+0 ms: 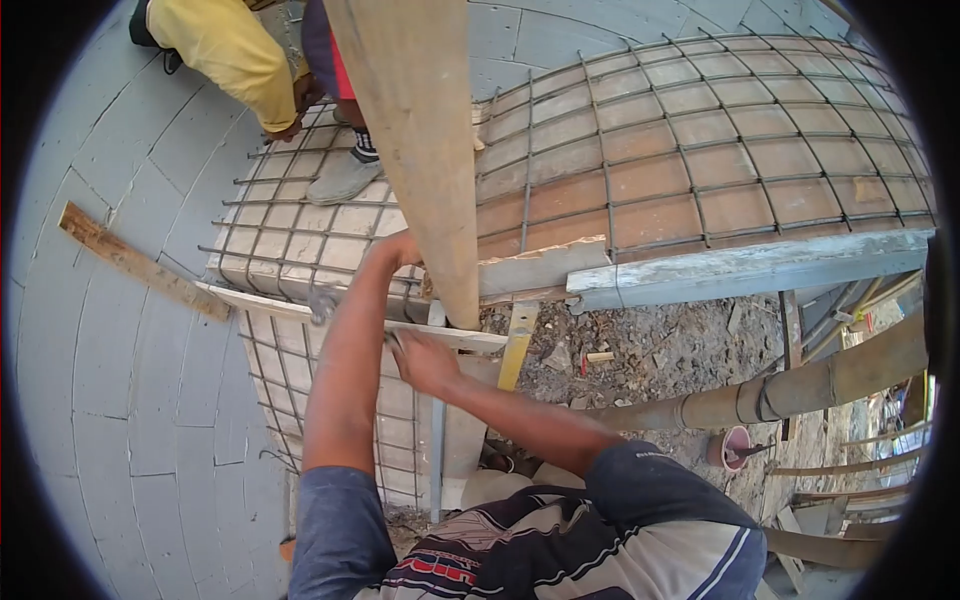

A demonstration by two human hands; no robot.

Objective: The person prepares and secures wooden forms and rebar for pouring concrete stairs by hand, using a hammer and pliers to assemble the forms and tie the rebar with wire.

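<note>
A tall wooden post (420, 150) stands in front of me, its foot at the edge of a narrow wooden board (360, 322). My left hand (402, 247) is raised against the post's left side, and the post hides its fingers. Lower down, my right hand (425, 362) is closed beside the board. A dark handle end shows at its thumb side. To the left, past my left forearm, is a blurred grey metal head (322, 304), apparently of the same hammer; my forearm covers the middle. A yellow level-like bar (516, 345) leans right of the post's foot.
Rebar mesh (690, 140) covers the formwork on both sides of the post. Another person in a yellow sleeve (225, 60) bends over the mesh, a shoe (345, 180) on it. Rubble (640, 350), bamboo poles (770, 395) and a pink bucket (733, 447) lie right.
</note>
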